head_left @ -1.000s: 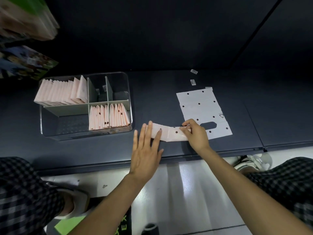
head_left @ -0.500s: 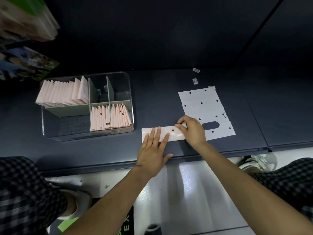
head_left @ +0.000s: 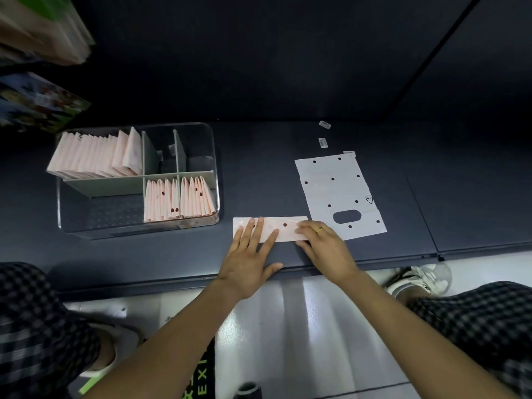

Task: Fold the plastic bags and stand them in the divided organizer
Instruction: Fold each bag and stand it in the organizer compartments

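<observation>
on the shelf edge | my left hand (head_left: 250, 256) and right hand (head_left: 324, 245) press flat, fingers straight, on the folded bag strip (head_left: 283, 228) | thin, slippery, limp: pinch at an end

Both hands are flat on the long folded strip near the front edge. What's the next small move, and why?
Probably fold the strip across its length, right end over left. It lies flat under the left hand and right hand, and is much longer than the folded bags standing in the organizer, so it looks too long to stand there yet.
</observation>
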`<action>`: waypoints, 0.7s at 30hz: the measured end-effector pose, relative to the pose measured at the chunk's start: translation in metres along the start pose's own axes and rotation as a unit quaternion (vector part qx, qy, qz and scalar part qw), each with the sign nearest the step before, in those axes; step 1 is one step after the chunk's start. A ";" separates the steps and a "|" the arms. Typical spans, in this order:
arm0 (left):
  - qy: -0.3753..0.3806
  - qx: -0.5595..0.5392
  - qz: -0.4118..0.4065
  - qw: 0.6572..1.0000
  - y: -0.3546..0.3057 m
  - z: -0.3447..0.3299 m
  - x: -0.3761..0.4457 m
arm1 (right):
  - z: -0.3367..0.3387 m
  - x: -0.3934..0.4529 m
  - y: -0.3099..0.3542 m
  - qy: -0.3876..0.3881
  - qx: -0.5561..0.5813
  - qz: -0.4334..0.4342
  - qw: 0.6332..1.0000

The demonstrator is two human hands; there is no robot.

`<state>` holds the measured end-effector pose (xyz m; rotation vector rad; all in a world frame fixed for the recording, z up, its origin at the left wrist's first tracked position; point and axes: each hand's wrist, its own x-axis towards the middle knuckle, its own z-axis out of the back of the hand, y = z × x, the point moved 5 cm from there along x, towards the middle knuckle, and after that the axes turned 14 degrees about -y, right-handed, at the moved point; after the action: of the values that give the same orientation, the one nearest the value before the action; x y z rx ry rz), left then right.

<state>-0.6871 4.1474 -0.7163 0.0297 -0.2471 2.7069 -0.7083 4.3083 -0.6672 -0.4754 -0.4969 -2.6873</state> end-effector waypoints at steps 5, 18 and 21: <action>0.010 -0.056 0.027 0.998 0.003 0.006 0.005 | 0.005 0.007 0.001 0.020 -0.061 0.103 0.993; -0.120 -0.215 0.132 0.960 0.003 0.033 -0.015 | 0.016 -0.008 0.076 -0.041 0.080 0.169 0.982; -0.133 -0.271 0.185 0.935 0.008 0.033 -0.017 | 0.010 -0.001 0.063 0.036 0.169 -0.015 0.985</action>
<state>-0.6752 4.1275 -0.6866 0.2080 -1.1773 2.8891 -0.6790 4.2580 -0.6421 -0.2751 -0.9245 -2.5625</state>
